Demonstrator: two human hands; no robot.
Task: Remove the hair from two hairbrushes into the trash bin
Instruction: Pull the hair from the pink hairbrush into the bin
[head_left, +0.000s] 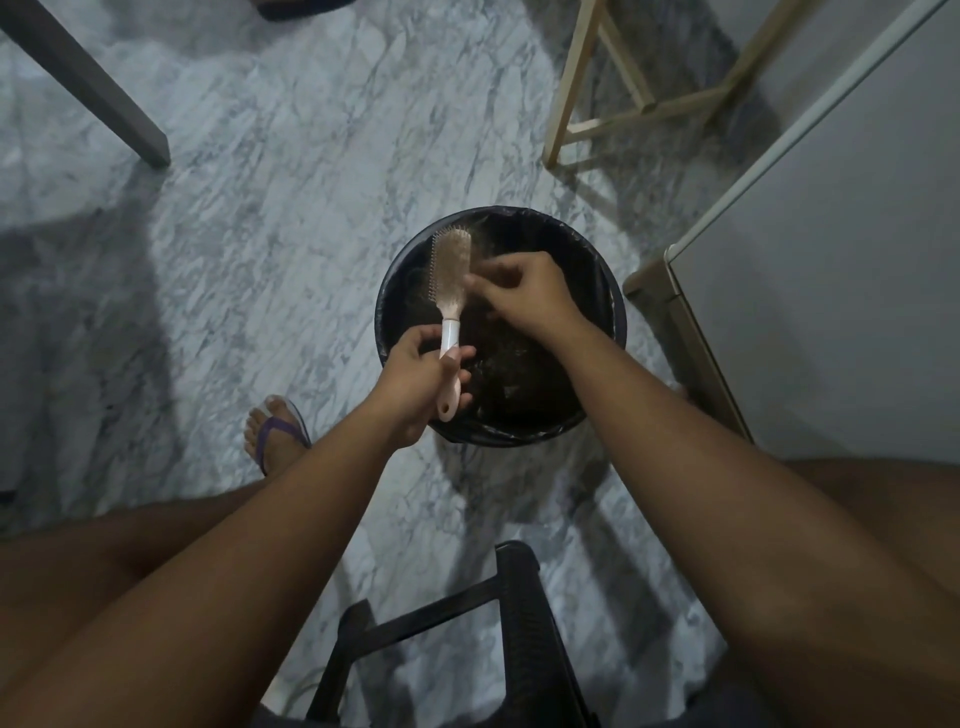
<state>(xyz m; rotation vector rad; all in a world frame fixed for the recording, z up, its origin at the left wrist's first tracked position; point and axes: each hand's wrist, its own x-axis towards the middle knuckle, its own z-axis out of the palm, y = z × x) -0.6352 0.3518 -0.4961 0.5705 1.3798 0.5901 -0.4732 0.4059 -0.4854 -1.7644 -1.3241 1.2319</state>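
A round black trash bin (608, 291) with a black liner stands on the marble floor in front of me. Over its left half I hold a pink and white hairbrush (450, 280) upright, bristles facing right. My left hand (421, 387) grips the brush's handle near its lower end. My right hand (524, 296) hovers over the bin beside the brush head, fingertips pinched at the bristles on thin strands of hair. Dark hair lies inside the bin. Only one brush is in view.
A black plastic stool (524, 623) sits under me at the bottom. My left foot in a purple flip-flop (280, 436) rests left of the bin. A white cabinet (810, 291) stands at the right, a wooden stand (597, 104) behind, and a grey table leg (104, 98) at upper left.
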